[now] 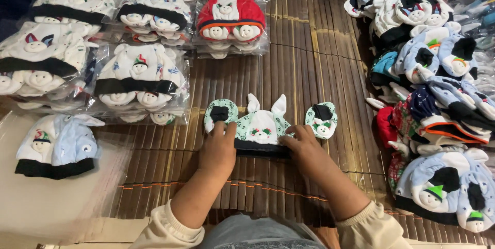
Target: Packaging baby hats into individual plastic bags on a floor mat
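Hands are meeting at the centre of the frame, where we are pressing down on a small green-patterned baby cap (262,128) with white ears and a black band, lying flat on the brown slatted bamboo mat (309,58). Our left hand (218,151) is resting its fingers over the cap's left edge, its grip loose and flat rather than closed around anything; our right hand (304,148) is doing the same at the right edge of the black band, fingers curled lightly on the fabric, not pinching it as far as we can tell. We are holding it this way, it seems, to keep the cap smooth and square on the mat. Just beside the cap, one on each side, two matching green mittens are lying: the left mitten (220,113) is touching our left fingertips, the right mitten (320,120) is sitting a little apart from our right hand, so the set is reading as a row. In the upper left of the frame, bagged sets (140,81) in clear plastic are stacking up in overlapping rows, with a red bagged set (230,19) at the upper centre. At the left edge a pale blue cap (56,146) is lying on a clear plastic sheet. Along the right side of the frame a loose heap of unbagged caps (438,99) is piling up within reach.
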